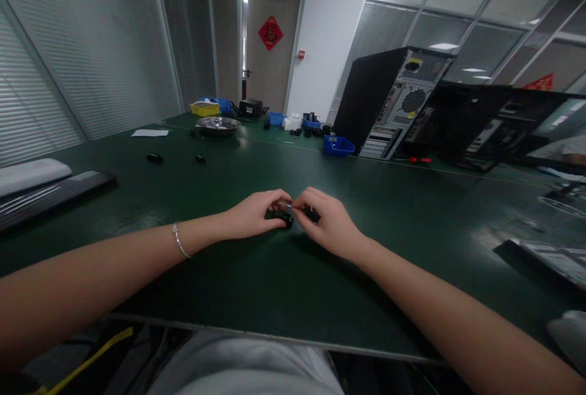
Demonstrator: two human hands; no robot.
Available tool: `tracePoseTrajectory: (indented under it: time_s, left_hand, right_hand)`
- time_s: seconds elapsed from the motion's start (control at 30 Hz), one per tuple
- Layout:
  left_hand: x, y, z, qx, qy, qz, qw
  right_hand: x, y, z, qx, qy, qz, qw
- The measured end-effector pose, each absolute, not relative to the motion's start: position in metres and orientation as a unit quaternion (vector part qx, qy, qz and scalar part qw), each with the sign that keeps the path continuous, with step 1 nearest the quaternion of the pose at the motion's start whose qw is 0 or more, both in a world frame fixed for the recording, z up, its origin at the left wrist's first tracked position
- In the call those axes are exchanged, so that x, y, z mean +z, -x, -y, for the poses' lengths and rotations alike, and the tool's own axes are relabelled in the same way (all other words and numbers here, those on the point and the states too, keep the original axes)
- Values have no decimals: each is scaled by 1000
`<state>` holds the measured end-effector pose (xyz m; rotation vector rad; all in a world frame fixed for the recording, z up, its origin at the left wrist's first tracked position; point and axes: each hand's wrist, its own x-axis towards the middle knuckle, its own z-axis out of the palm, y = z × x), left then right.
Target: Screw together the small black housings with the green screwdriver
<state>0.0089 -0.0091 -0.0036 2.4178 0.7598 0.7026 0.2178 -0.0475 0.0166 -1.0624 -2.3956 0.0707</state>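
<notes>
Low over the middle of the green table (220,285), my left hand (254,215) is closed around a small black part (284,218), with thumb in front and fingers behind. Just to its right, my right hand (332,222) pinches a thin, pale piece (288,205) against that part. Something dark shows inside the curl of my right fingers; its kind is unclear. The two hands nearly touch. Further off on the left lie two small dark pieces, one (154,157) and another (200,159), both too small to name.
A metal bowl (218,129), a yellow bin (205,108) and a blue bin (339,146) stand at the back. Black computer towers (375,96) rise at back right. A long dark panel (55,196) lies at left, a flat device (549,264) at right. Another person's arm (561,152) shows far right.
</notes>
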Motion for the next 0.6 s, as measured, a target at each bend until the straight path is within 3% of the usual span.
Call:
tracePoseTrajectory:
  time_s: [0.4, 0.6]
  left_hand:
    - [12, 12, -5, 212, -902, -296, 232]
    - [11, 13, -7, 218, -903, -294, 225]
  right_hand:
    - [8, -245, 29, 5, 406, 886, 223]
    - [47, -222, 74, 10, 308, 913, 269]
